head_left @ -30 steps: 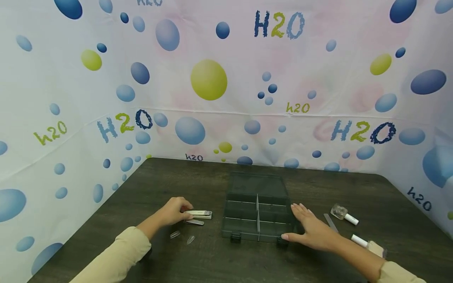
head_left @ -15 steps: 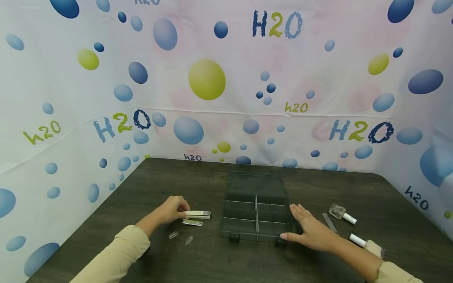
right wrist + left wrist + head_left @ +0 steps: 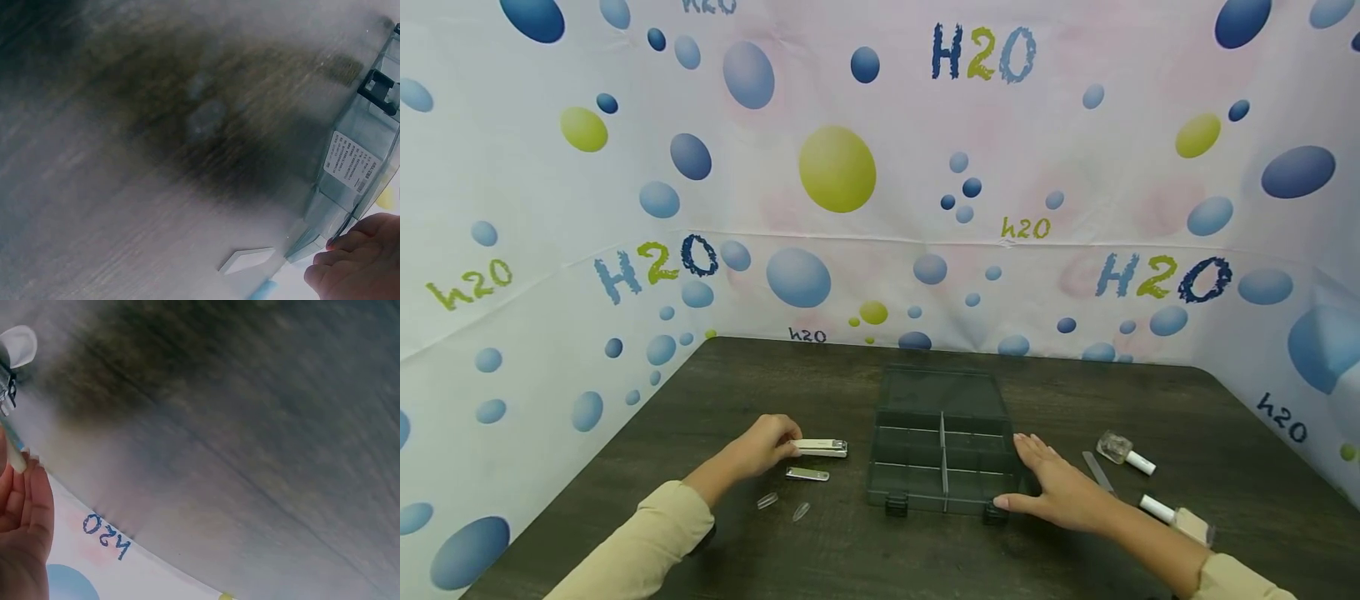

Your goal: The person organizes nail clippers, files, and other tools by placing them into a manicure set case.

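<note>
In the head view my left hand (image 3: 767,442) pinches the near end of a large cream nail clipper (image 3: 822,448) between thumb and fingers. The clipper's pale handle (image 3: 17,459) shows at the left edge of the left wrist view, against the fingers. A smaller metal nail clipper (image 3: 807,474) lies on the table just below it. My right hand (image 3: 1063,492) rests with straight fingers along the right side of a dark, see-through organizer box (image 3: 945,458). The box lid (image 3: 945,392) is folded back, and dividers split the inside into several compartments.
Two clear, pointed nail tips (image 3: 801,512) lie in front of the small clipper. Beyond the right hand are a nail file (image 3: 1099,472) and a clear nail polish bottle (image 3: 1116,447). A beige nail polish bottle (image 3: 1193,527) lies by the right forearm. A printed curtain (image 3: 880,283) borders the table.
My left hand has shifted the large nail clipper slightly away from the small one, so the small clipper shows in full. My right hand has stayed at the box.
</note>
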{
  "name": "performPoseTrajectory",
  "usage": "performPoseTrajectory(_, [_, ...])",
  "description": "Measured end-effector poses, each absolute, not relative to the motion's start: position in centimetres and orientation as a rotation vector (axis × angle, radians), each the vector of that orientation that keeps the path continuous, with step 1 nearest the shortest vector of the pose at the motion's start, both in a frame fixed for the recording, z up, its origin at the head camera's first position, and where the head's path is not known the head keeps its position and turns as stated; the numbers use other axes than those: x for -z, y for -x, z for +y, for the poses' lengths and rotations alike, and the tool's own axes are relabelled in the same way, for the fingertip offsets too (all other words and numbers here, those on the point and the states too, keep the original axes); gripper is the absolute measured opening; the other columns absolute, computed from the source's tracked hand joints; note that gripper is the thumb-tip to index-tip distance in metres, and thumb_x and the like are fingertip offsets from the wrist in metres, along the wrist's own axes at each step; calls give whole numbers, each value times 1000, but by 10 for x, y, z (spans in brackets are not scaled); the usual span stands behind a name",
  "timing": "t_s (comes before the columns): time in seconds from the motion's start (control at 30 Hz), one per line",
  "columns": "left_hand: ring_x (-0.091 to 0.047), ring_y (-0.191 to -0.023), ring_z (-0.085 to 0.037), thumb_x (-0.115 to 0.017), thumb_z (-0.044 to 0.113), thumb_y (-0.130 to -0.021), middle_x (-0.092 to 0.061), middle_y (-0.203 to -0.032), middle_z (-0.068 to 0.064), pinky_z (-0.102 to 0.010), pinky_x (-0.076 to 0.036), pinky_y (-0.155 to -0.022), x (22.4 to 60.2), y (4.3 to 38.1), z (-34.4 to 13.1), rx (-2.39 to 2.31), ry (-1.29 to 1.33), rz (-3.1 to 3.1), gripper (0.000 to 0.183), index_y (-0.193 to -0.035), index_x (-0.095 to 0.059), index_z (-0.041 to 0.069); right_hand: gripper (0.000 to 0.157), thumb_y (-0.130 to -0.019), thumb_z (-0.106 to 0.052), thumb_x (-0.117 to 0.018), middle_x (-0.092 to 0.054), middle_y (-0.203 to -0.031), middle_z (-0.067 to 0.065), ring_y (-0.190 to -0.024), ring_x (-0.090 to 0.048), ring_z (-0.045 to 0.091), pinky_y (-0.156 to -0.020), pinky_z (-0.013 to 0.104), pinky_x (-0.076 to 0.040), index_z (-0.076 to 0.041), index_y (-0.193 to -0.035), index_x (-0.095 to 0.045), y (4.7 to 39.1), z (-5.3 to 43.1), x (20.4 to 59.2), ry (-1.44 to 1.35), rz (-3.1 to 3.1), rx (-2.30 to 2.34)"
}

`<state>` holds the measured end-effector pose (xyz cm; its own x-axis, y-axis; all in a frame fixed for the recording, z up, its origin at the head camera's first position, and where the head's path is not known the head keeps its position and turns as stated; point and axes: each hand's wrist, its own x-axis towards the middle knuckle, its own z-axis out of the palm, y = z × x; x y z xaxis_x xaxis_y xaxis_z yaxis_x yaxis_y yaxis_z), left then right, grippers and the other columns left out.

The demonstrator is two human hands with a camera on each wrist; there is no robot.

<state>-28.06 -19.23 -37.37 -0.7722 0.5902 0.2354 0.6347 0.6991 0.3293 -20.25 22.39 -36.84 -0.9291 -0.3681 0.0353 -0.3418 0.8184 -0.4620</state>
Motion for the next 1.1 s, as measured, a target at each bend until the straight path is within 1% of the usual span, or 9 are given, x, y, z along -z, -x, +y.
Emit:
performPoseTrajectory(0.3, [-44,-64,-4,-66,6,-84,-59,-76,-4,-21,-40,-54,363,280,-183,723,908,-2704,7,-86,-66,-1,100,-78,-53,-66,-25,-145,34,-133,-21,52,-101,69,-23,13,-141,-25,205,226,368,600,2948,719])
performPoseTrajectory(0.63, [-48,-69,-8,-63,10,-87,-61,-83,-7,-22,-43,-59,350,283,-143,804,939,-2695,12,-92,-66,-1,101,-77,-54,-66,-23,-145,35,-134,-19,52,-102,69,-21,13,-141,-25,206,227,366,612,2925,723])
performPoseTrajectory(0.8, [-48,-70,-9,-63,10,-87,-60,-84,-6,-21,-43,-60,346,284,-122,803,954,-2703,11,-92,-66,1,101,-78,-54,-66,-22,-145,35,-134,-18,52,-102,69,-20,13,-141,-24,206,226,366,615,2906,739])
performPoseTrajectory(1.0, [-42,-66,-9,-64,10,-87,-56,-76,-5,-20,-37,-57,344,291,-101,744,1006,-2716,11,-87,-66,0,100,-78,-52,-66,-22,-145,35,-134,-19,52,-101,69,-21,13,-141,-24,206,227,365,621,2908,741])
performPoseTrajectory(1.1, [-42,-65,-10,-64,9,-86,-56,-75,-6,-21,-37,-57,344,294,-92,691,1028,-2754,10,-85,-66,-1,101,-78,-52,-66,-22,-145,36,-134,-19,53,-102,69,-20,13,-141,-24,206,227,366,624,2909,739])
